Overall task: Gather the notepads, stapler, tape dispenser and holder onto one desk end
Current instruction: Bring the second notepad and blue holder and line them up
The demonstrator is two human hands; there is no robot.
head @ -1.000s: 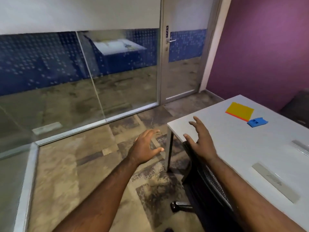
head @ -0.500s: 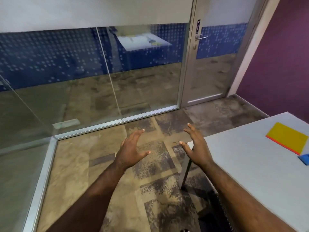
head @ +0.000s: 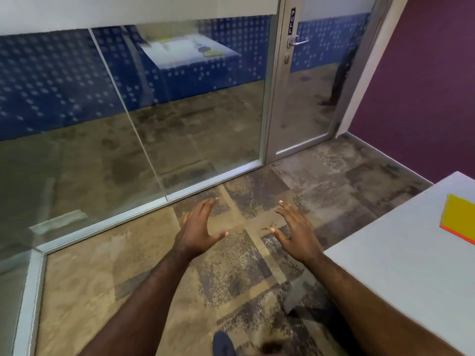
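Note:
A yellow notepad [head: 458, 215] with an orange edge lies on the white desk [head: 401, 273] at the right border, partly cut off by the frame. My left hand [head: 198, 231] and my right hand [head: 298, 236] are stretched out over the carpet, fingers spread and holding nothing. Both hands are left of the desk corner and apart from the notepad. The stapler, tape dispenser and holder are out of view.
A glass wall [head: 128, 111] runs across the back, with a glass door [head: 305, 80] marked PULL to its right. A purple wall [head: 424, 86] stands at the right. A desk leg [head: 295, 296] and a shoe [head: 223, 343] show on the patterned carpet.
The view has swung left: the desk and notepad slid toward the right border and the blue item and chair left the frame. Both hands stay spread and empty.

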